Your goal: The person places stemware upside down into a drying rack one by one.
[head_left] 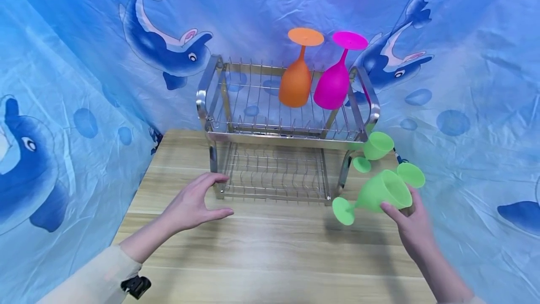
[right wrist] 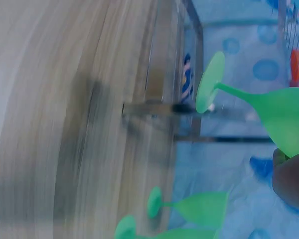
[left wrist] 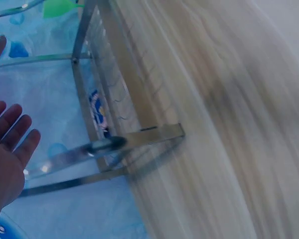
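Observation:
My right hand (head_left: 411, 222) grips a green plastic goblet (head_left: 373, 191) by its bowl, thumb at the rim. The goblet tilts, its foot pointing left and its mouth toward me, in front of the rack's right leg. Two more green goblets (head_left: 378, 146) (right wrist: 202, 208) stand on the table beyond it; one is largely hidden behind the held goblet in the head view. My left hand (head_left: 190, 205) is empty, thumb and fingers spread apart, near the left front leg of the metal dish rack (head_left: 274, 140).
On the rack's upper tier an orange goblet (head_left: 295, 83) and a magenta goblet (head_left: 333, 83) sit upside down, toward the right. The wire lower tier (head_left: 274, 172) lies close to the wooden table (head_left: 261, 257). Blue dolphin-print cloth (head_left: 84, 60) hangs around the table.

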`<state>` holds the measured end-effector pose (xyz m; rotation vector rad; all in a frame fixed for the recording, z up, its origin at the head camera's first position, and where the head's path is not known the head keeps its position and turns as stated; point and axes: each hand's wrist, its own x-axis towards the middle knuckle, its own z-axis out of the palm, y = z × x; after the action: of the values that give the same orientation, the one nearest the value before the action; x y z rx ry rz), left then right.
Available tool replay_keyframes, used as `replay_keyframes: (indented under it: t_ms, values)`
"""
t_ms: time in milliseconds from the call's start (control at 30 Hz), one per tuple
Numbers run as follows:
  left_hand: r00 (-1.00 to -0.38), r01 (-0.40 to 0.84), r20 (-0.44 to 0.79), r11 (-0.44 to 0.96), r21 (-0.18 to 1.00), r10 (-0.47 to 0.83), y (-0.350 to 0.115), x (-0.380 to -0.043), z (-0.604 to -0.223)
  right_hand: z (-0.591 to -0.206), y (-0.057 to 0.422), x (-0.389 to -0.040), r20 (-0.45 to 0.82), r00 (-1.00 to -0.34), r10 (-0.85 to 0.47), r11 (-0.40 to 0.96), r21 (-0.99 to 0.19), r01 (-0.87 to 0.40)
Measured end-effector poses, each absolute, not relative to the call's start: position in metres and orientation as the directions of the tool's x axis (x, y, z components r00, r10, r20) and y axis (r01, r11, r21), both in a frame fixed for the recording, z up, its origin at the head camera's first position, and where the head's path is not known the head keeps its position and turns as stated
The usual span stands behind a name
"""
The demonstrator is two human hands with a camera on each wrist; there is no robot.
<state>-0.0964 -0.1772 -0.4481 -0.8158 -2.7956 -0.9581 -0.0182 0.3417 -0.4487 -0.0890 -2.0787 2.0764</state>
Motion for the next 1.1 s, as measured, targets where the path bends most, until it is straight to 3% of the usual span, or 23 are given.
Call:
replay_keyframes:
  t_ms: [467,1100]
  values:
    - [-0.748,0.604,0.160,0.561,0.566,0.644,-0.138,-0.103,-0.403,-0.433,0.279,-0.023,0.139,-0.990,0.027,-0.264,-0.954,-0.141]
    - [-0.628,0.602,0.016,0.472,0.644,0.778,-0.092,-0.126,-0.357,-0.431,0.207,-0.043,0.166,-0.982,-0.087,-0.444,-0.889,-0.111]
